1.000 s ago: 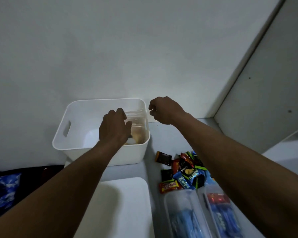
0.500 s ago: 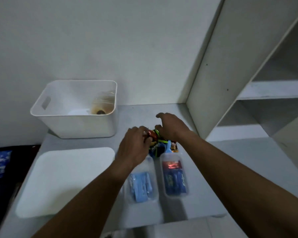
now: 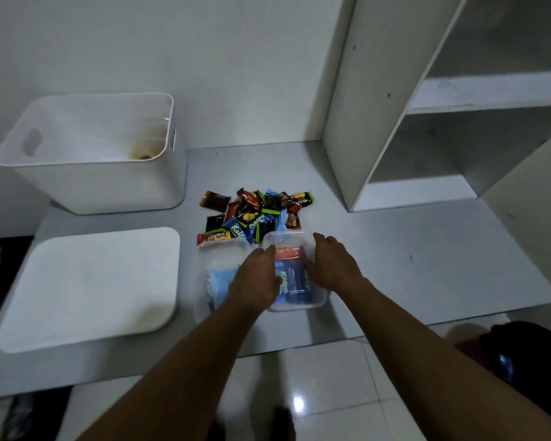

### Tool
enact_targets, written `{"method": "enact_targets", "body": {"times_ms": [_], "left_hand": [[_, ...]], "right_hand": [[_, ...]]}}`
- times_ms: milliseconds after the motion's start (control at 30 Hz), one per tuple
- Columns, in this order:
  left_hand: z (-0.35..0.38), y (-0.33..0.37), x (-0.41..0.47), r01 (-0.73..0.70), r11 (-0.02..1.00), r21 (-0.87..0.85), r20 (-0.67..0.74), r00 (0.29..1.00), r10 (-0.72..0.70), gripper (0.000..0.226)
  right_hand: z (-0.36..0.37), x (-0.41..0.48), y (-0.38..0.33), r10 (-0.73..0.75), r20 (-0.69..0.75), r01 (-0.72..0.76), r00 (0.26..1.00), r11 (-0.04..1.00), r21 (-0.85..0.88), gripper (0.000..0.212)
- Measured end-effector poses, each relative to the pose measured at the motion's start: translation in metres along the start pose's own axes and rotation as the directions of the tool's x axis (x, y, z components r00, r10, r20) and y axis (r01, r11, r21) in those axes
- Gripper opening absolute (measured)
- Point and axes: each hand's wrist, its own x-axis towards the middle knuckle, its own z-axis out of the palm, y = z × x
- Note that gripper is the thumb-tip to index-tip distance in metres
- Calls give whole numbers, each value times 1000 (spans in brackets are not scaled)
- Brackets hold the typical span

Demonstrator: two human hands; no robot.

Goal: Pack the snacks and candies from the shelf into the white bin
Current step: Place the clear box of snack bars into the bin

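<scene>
Snacks (image 3: pixel 255 214) lay in a loose heap on the grey shelf (image 3: pixel 411 249), right of the white bin (image 3: pixel 86 183) and just behind two clear tubs. A second before, both hands had been up at the bin, the left inside it beside a clear container that now stood against its right wall (image 3: pixel 150 141). Half a second on, they had dropped to the heap. Now they had come nearer still and closed in on the right tub (image 3: pixel 295 275), the one holding blue and red packets.

The left hand (image 3: pixel 258 278) pressed its thumb and fingers to the tub's left side, the right hand (image 3: pixel 331 265) cupped the right side, both curled around it. Whether the tub had left the shelf I could not tell. The left tub (image 3: pixel 217 275), with pale blue packets, sat touching it, partly hidden by the left wrist. The lid (image 3: pixel 89 288) lay flat beside them.

I judged one container packed, this tub next, with the heap and the other tub still to go.
</scene>
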Motion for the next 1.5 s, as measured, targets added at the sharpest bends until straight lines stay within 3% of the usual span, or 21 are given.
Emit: {"method": "enact_targets", "body": {"times_ms": [167, 367, 500, 700, 833, 967, 1100, 1233, 1367, 1500], "left_hand": [[19, 12, 3, 116, 993, -11, -64, 991, -117, 48], [22, 28, 5, 287, 924, -251, -66, 948, -313, 46], [7, 37, 4, 317, 845, -431, -48, 927, -373, 44], [-51, 37, -5, 214, 754, -621, -45, 951, -307, 55], [-82, 8, -19, 204, 751, -628, -31, 958, -286, 54], [-101, -23, -31, 258, 770, -584, -16, 944, -328, 55], [-105, -51, -39, 337, 724, -602, 47, 920, -389, 53], [-100, -70, -45, 360, 724, -588, 60, 912, -405, 46], [-92, -85, -46, 380, 727, -572, 87, 909, -407, 65], [-89, -93, -47, 365, 717, -594, 113, 920, -374, 69]], "right_hand": [[10, -2, 18, 107, 77, -114, 991, 988, 99, 41], [1, -6, 29, 171, 67, -183, 983, 935, 304, 34], [-19, -9, 27, 132, 24, -132, 991, 926, 354, 55], [-51, -15, -10, 35, 8, -34, 999, 890, 456, 68], [-50, -23, -46, -79, 0, 69, 997, 872, 484, 60], [-34, -27, -79, -146, 28, 114, 989, 869, 482, 51], [-11, -31, -98, -201, 72, 142, 977, 865, 482, 48], [9, -30, -104, -183, 124, 102, 975, 872, 479, 56], [20, -31, -102, -166, 149, 68, 975, 858, 510, 58], [27, -31, -97, -138, 171, 34, 976, 865, 501, 67]]}}
